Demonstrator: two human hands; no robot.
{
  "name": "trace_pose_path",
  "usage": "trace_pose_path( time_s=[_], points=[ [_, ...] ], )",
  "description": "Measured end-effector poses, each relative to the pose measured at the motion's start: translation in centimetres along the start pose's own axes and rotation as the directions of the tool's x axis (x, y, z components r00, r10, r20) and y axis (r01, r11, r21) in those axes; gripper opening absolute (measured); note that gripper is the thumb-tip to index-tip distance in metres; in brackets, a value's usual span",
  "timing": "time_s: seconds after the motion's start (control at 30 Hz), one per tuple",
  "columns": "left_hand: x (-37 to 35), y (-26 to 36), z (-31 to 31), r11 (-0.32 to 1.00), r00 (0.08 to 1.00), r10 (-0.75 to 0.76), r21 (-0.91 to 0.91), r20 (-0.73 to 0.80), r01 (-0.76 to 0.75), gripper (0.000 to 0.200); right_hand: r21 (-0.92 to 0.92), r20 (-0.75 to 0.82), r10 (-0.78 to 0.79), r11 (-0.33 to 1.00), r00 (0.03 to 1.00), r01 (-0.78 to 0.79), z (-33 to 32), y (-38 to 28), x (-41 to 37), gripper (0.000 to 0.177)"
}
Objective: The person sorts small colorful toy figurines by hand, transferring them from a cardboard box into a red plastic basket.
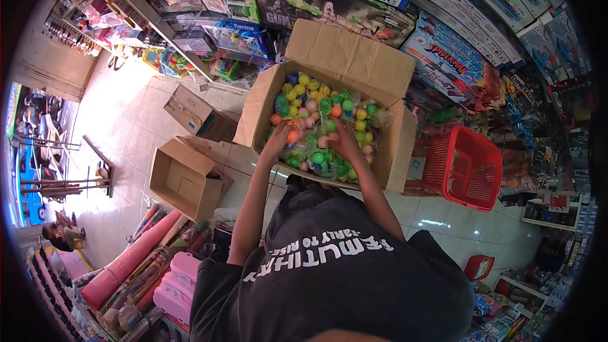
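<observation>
Small coloured balls and green cup-like pieces (320,158), many of them in clear plastic bags, fill an open cardboard box (259,104) in front of me. My left hand (277,139) reaches in over the near left side, its fingers bent against the contents beside an orange ball (292,136). Farther right, my right hand (344,140) is also in the box. Its fingers and thumb close around part of a clear bag, next to a pale pink ball (323,141). What the left fingertips hold, if anything, is hidden among the balls.
Boxed toys (335,9) line the shelves behind the box. A red plastic basket (472,168) stands to the right. Two smaller cartons, one open (183,177), sit on the tiled floor at left. Pink cases (177,285) and long rolls (130,259) lie at lower left.
</observation>
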State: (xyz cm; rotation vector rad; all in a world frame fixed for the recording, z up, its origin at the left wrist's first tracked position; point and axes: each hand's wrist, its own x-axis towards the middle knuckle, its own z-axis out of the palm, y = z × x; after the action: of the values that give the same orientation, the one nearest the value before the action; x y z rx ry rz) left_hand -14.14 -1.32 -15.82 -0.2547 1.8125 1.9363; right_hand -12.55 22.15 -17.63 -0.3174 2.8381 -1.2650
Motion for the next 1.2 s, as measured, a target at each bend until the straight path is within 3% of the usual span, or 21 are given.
trace_pose_path(
  time_s=[0.07,0.3,0.4,0.53,0.6,0.73,0.8,1.03,1.2],
  points=[
    [0.1,-0.5,0.2,1.0,0.999,0.012,0.0,-0.032,-0.012,0.044,0.046,0.043,0.084,0.995,0.996,-0.086,-0.2,-0.1,-0.8,0.079],
    [0.4,-0.5,0.3,0.996,1.0,-0.003,0.089,-0.009,0.004,0.045,0.031,-0.114,0.14,0.99,0.983,-0.138,1.3,-0.5,-0.3,0.077],
    [0.5,-0.6,0.2,1.0,1.0,-0.005,0.025,0.011,0.005,0.045,0.066,-0.089,0.202,0.978,0.975,-0.197,1.1,0.2,0.0,0.075],
    [0.0,-0.3,0.4,0.997,0.999,0.029,0.077,0.029,-0.031,0.042,0.08,-0.176,0.155,0.987,0.972,-0.142,0.1,-0.4,-0.9,0.07],
    [-0.9,0.4,0.9,0.995,0.998,0.059,0.083,0.018,-0.061,0.045,0.2,0.008,0.37,0.909,0.929,-0.365,-0.2,-0.4,-1.5,0.063],
    [-0.8,-0.1,1.2,0.986,0.994,0.106,0.132,-0.005,-0.104,0.042,0.186,0.008,0.346,0.921,0.938,-0.341,0.5,0.9,-2.2,0.061],
    [-0.8,-0.1,1.1,0.953,0.982,0.185,0.237,0.034,-0.188,0.04,0.126,0.093,0.431,0.889,0.898,-0.44,0.2,0.7,-2.4,0.062],
    [-1.3,0.6,1.7,0.909,0.946,0.312,0.262,0.088,-0.324,0.037,0.104,0.091,0.544,0.828,0.834,-0.552,-0.4,-0.1,-3.8,0.063],
    [-4.1,2.1,4.3,0.952,0.962,0.242,0.162,0.129,-0.261,0.036,0.494,0.175,0.568,0.656,0.804,-0.571,-2.7,-1.3,-5.8,0.053]
  ],
)
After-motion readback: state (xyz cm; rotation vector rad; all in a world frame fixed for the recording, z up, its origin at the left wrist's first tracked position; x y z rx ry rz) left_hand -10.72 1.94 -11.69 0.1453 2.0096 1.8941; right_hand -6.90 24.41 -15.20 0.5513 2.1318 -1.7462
